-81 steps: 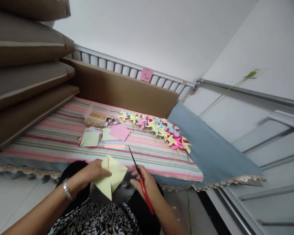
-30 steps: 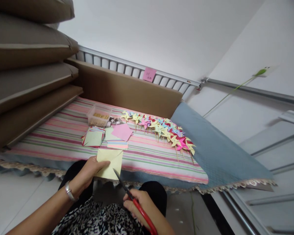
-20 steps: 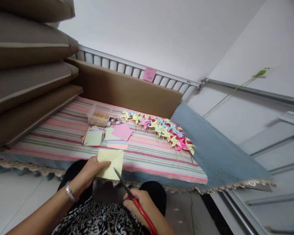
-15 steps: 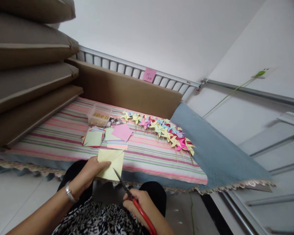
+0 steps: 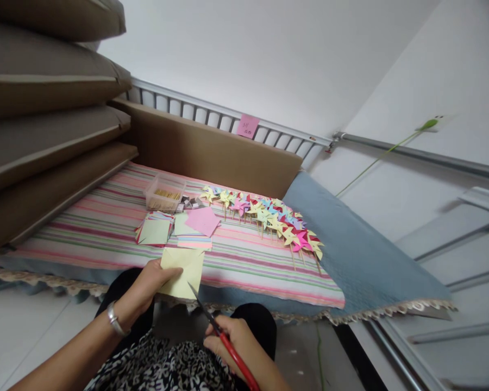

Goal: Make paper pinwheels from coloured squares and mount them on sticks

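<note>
My left hand (image 5: pixel 160 277) pinches a pale yellow square of paper (image 5: pixel 185 266) at its left side, thumb on top. Red-handled scissors (image 5: pixel 233 347) are gripped in my right hand (image 5: pixel 238 339). Their dark blades point up and left, with the tips at the paper's lower right part. Just beyond the paper lie a stack of coloured paper squares (image 5: pixel 155 231) and a second stack (image 5: pixel 194 243), with a pink sheet (image 5: pixel 204 220) lying askew on top of it.
A clear plastic box (image 5: pixel 163 195) of thin sticks stands behind the stacks, beside small grey-and-white pieces (image 5: pixel 190 203). Many paper pinwheels (image 5: pixel 269 214) lie in rows on the striped cloth (image 5: pixel 244 260). Brown cushions (image 5: pixel 52 130) are piled at left, and a brown board (image 5: pixel 212 146) stands along the rail.
The yellow paper and my left hand have shifted slightly left. The scissors' blades still meet the paper at its lower right part.
</note>
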The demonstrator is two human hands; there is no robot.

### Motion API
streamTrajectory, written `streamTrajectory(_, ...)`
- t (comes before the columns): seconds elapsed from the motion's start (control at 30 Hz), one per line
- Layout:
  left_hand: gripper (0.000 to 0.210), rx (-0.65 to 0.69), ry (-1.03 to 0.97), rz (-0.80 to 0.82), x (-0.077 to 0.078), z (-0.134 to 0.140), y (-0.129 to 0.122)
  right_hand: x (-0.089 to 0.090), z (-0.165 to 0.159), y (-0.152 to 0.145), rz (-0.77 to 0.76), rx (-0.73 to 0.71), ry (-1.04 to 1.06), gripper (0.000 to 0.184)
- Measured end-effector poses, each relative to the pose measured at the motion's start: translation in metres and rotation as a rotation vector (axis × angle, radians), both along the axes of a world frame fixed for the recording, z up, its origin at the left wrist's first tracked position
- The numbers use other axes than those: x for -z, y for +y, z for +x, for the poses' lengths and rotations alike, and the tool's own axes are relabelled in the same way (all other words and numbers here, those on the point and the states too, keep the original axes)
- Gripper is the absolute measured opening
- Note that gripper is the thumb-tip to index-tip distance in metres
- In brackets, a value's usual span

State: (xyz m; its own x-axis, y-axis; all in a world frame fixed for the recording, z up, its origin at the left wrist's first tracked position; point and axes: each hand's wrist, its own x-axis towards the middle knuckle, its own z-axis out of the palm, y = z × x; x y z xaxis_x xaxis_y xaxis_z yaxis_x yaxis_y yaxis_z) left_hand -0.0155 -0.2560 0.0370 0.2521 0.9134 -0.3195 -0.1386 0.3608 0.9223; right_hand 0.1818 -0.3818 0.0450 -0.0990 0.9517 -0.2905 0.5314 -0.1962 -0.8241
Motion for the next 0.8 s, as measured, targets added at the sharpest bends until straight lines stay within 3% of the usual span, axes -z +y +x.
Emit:
streamTrajectory(0.13,0.031,-0.049,0.032,0.018,-0.004,-0.01,0.009,0.007,0.016,-0.007,-0.068,-0.077,0.041,0.024)
streamTrajectory(0.2,0.031,-0.007,0.041,-0.003,-0.004,-0.015,0.012,0.014,0.027,-0.007,-0.004,-0.099,0.018,0.029)
streamTrajectory(0.3,0.029,0.126,0.036,-0.045,-0.001,-0.016,0.011,0.023,0.038,0.002,0.158,0.013,0.003,0.032)
streamTrajectory(0.43,0.026,0.367,0.053,-0.042,0.005,-0.003,0.0,0.026,0.032,0.026,0.306,0.233,0.159,0.042)
streamTrajectory(0.57,0.029,0.536,0.012,-0.029,0.005,0.008,-0.012,0.023,0.008,0.048,0.319,0.174,0.363,0.043)
streamTrajectory(0.67,0.031,0.532,-0.007,-0.046,0.001,0.007,-0.012,0.024,-0.006,0.057,0.289,0.163,0.455,0.039)
streamTrajectory(0.8,0.026,0.409,-0.131,-0.1,0.002,0.0,-0.008,0.028,-0.011,0.063,0.362,0.283,0.567,0.037)
